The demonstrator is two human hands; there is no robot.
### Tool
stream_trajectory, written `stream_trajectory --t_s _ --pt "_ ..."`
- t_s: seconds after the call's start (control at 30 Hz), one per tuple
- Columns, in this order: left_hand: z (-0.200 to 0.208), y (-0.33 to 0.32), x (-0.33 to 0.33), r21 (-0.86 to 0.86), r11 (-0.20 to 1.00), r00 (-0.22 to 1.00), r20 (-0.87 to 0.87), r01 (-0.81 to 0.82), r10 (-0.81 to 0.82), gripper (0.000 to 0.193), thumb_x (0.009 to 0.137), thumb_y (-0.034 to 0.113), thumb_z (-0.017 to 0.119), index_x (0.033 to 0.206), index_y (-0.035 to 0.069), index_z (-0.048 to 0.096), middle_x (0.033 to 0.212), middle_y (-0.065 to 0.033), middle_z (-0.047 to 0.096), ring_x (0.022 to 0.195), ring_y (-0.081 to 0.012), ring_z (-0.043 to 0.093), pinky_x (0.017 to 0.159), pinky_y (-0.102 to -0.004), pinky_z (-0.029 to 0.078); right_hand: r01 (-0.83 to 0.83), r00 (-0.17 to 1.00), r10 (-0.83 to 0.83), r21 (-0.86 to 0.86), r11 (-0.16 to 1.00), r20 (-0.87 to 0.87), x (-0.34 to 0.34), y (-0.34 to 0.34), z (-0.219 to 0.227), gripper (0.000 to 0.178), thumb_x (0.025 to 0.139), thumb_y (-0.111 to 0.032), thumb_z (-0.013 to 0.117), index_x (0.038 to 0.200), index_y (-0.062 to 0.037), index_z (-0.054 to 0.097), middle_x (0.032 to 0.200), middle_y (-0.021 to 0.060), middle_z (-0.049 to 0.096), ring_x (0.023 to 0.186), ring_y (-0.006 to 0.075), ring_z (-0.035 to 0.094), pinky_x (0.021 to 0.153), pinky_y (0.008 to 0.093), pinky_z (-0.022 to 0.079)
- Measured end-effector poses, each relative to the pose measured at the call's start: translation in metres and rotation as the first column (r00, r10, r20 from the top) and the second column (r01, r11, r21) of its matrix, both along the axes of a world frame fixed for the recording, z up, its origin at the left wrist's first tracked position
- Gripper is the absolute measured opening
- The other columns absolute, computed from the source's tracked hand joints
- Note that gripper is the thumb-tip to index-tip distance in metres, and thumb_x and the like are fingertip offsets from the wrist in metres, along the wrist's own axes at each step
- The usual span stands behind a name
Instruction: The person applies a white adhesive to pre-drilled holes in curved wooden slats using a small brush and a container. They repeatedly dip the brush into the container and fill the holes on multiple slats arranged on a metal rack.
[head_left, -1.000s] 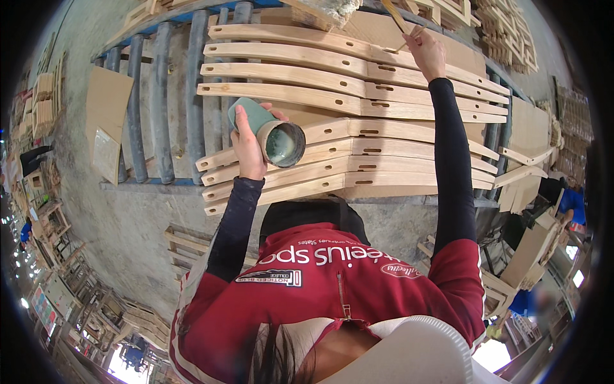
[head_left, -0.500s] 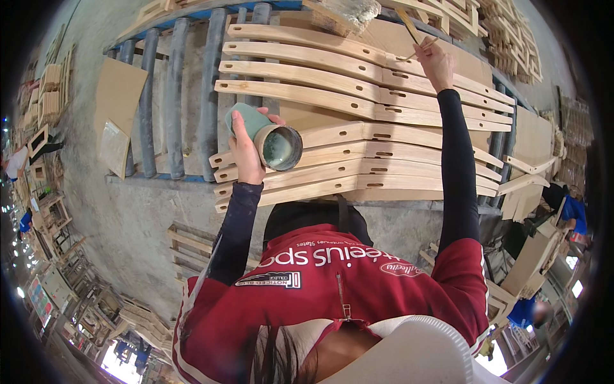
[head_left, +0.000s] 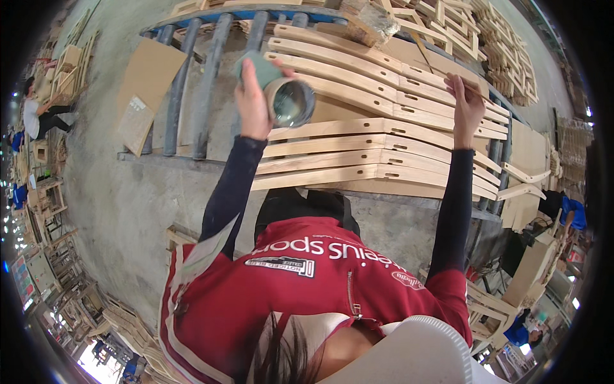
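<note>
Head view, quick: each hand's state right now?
Left hand: closed around an open cup.
Right hand: closed, fingertips pinching a thin stick.

White lettering [head_left: 329, 248] crosses your red zip-front top [head_left: 224, 326], near a lettered black-and-white rectangular patch [head_left: 281, 267] and white-outlined oval badge [head_left: 408, 280].

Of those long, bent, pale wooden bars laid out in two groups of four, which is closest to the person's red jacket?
The lower group's bottom bar: the other seven lie beyond it, farther from the jacket.
</note>
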State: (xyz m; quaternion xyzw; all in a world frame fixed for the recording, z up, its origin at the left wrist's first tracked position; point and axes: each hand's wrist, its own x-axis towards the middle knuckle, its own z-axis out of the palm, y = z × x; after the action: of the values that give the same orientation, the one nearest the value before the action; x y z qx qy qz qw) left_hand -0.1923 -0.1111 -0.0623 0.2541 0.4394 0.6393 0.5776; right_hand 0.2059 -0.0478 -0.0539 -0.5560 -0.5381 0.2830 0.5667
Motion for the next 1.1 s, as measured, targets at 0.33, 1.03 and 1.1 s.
stream_trajectory --t_s 0.33,1.03,1.1 --pt "0.095 0.011 0.019 0.418 0.847 0.942 -0.218 0.327 -0.256 0.063 0.105 0.05 0.031 0.114 -0.006 0.058 0.093 -0.0183 0.07 0.086 -0.0254 0.071 0.077 -0.0344 0.06 -0.154 0.986 0.126 0.295 0.943 0.112 -0.167 -0.152 0.09 0.009 0.09 0.001 0.07 0.095 0.0026 0.063 0.095 0.0145 0.074 0.087 0.0159 0.071 0.079 0.026 0.055" --pt "0.182 -0.042 -0.018 0.667 0.708 0.952 -0.011 0.234 -0.304 0.056 0.105 0.047 0.037 0.108 -0.005 0.057 0.091 -0.0157 0.067 0.083 -0.0253 0.067 0.078 -0.0361 0.057 -0.167 0.986 0.13 0.495 0.853 0.108 -0.233 -0.2 0.123 0.008 0.092 0.005 0.064 0.095 0.0034 0.057 0.098 0.0219 0.071 0.093 0.0256 0.072 0.081 0.0312 0.059" --pt "0.183 -0.041 -0.013 0.649 0.738 0.954 0.064 0.184 -0.294 0.057 0.105 0.048 0.035 0.108 -0.004 0.057 0.092 -0.0162 0.066 0.083 -0.0258 0.067 0.078 -0.0364 0.057 -0.234 0.97 0.173 0.483 0.844 0.168 -0.232 -0.2 0.119 0.008 0.095 0.003 0.061 0.1 0.0047 0.054 0.106 0.0281 0.068 0.095 0.0306 0.072 0.077 0.0323 0.061"
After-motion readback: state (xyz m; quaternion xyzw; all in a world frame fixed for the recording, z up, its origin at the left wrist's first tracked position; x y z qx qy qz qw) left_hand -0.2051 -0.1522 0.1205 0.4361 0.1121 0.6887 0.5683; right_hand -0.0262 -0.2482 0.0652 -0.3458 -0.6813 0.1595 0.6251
